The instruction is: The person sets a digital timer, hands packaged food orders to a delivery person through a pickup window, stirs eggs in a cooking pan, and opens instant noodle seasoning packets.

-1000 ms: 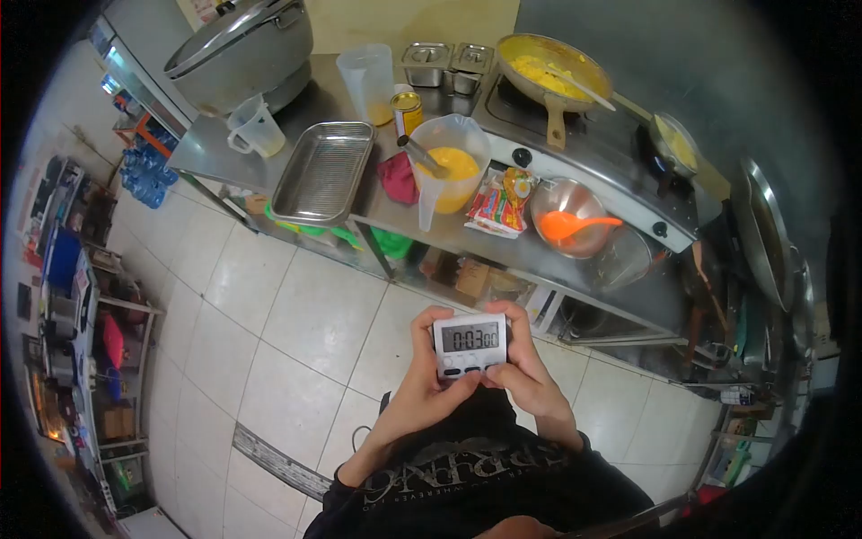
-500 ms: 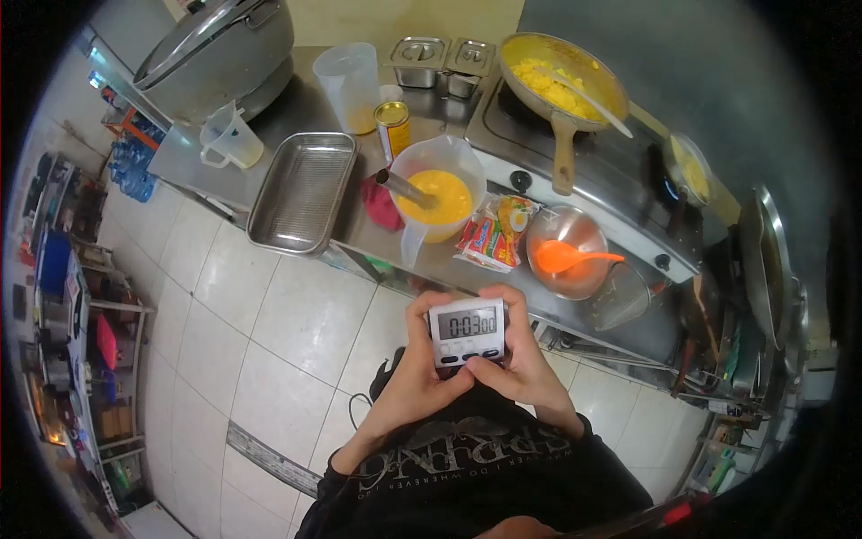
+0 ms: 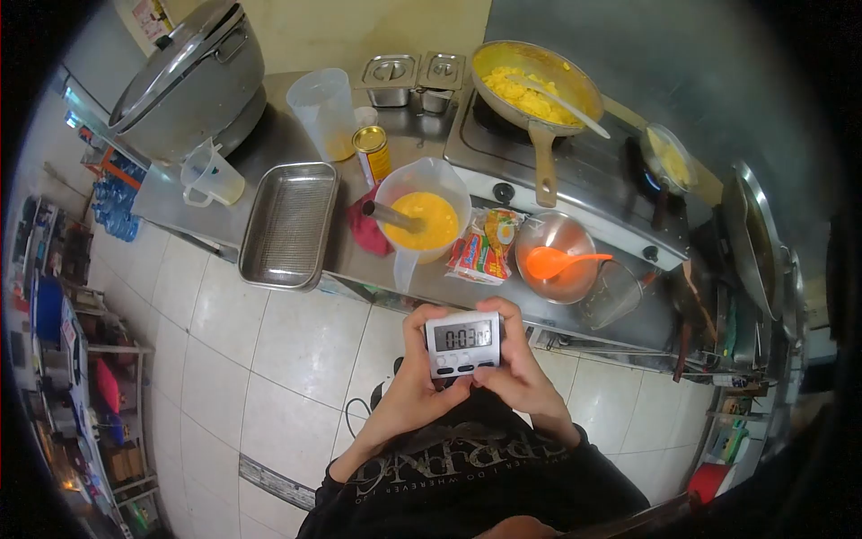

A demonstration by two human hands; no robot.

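Both hands hold a white digital timer [image 3: 463,346] in front of my body, its display reading 0:03 with the last digits partly blurred. My left hand [image 3: 415,386] grips its left side, the index finger at the top corner. My right hand [image 3: 521,373] wraps the right side, with the thumb at the buttons along the bottom edge. Beyond the timer, on the counter, stands a clear pitcher [image 3: 455,189] of yellow egg liquid with a metal tube-shaped tool [image 3: 386,216] leaning in it. Beside it lie noodle packets [image 3: 483,247] and a steel bowl [image 3: 561,289] holding an orange ladle [image 3: 557,262].
A frying pan [image 3: 584,76] of scrambled egg sits on the stove [image 3: 476,162]. A smaller pan [image 3: 666,162] is over a blue flame at the right. On the left are a steel tray [image 3: 287,225], a yellow can [image 3: 372,153], plastic jugs [image 3: 319,108] and a large pot [image 3: 184,103].
The camera view has shifted slightly, so the counter items appear further left. My right thumb has moved rightward along the timer's bottom buttons. Both hands keep hold of the timer.
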